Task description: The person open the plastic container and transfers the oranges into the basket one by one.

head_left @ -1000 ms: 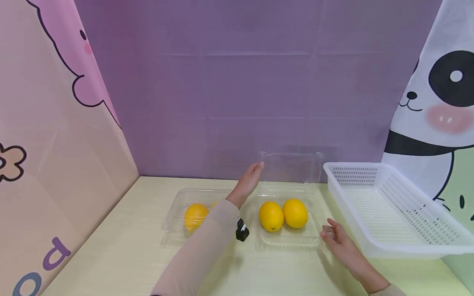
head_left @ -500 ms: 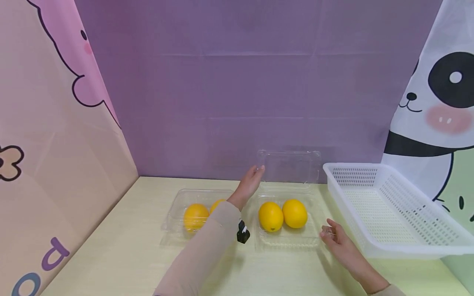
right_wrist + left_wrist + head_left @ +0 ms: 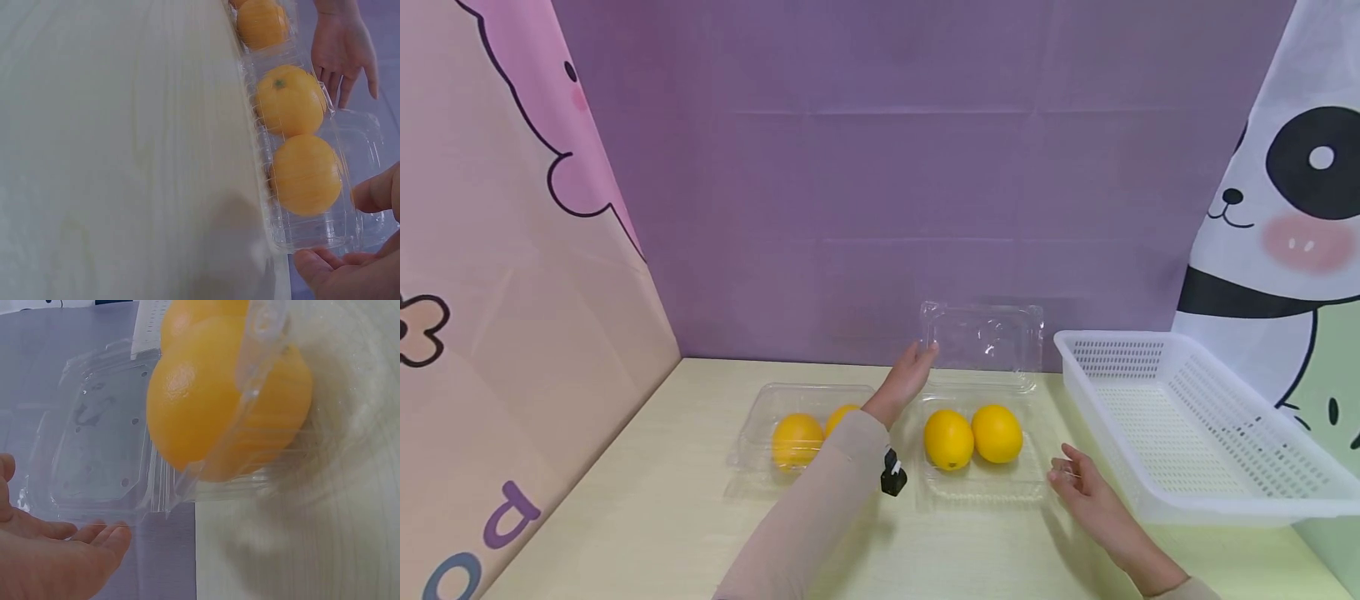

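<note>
Two oranges (image 3: 948,439) sit side by side in a clear box (image 3: 985,493) on a pale table (image 3: 970,554), the lid (image 3: 985,350) raised at the back. The left hand (image 3: 901,382) is at the lid's left edge, fingers nearly straight and close together, thumb apart. The right hand (image 3: 1092,502) is beside the box's right side, thumb spread from loosely bent fingers; whether they touch it I cannot tell. Handling the lid well probably means light, even pressure near its edge, with the box steadied against sliding. The left wrist view shows the ridged fold (image 3: 161,481) joining lid to box; the right wrist view, the left palm
</note>
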Action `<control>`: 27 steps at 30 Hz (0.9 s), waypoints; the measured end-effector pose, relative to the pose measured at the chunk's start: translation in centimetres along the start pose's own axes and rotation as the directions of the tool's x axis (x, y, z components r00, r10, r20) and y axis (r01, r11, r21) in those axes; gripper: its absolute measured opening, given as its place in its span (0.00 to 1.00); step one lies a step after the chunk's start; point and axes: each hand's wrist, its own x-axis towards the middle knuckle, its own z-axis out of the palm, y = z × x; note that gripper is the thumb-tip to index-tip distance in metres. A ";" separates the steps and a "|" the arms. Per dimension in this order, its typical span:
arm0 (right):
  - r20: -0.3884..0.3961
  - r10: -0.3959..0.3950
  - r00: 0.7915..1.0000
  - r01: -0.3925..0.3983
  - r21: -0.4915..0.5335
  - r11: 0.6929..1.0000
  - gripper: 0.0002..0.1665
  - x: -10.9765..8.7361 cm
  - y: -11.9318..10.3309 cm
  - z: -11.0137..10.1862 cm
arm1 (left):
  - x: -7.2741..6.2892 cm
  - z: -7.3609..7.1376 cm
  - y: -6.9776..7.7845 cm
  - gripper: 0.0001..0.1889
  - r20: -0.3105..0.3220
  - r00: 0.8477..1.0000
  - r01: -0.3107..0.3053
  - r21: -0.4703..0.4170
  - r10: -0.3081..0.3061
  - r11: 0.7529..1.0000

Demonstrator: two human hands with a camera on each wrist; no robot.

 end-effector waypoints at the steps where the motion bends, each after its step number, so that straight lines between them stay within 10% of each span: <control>1: 0.000 -0.003 1.000 0.003 -0.001 1.000 0.39 0.0 0.0 0.0 | 0.0 0.0 0.0 0.44 0.000 1.000 -0.003 0.000 0.003 1.000; 27: 0.001 -0.005 1.000 0.005 0.014 1.000 0.40 0.0 0.0 0.0 | -0.2 0.0 -0.6 0.42 0.039 0.999 0.027 -0.001 -0.027 1.000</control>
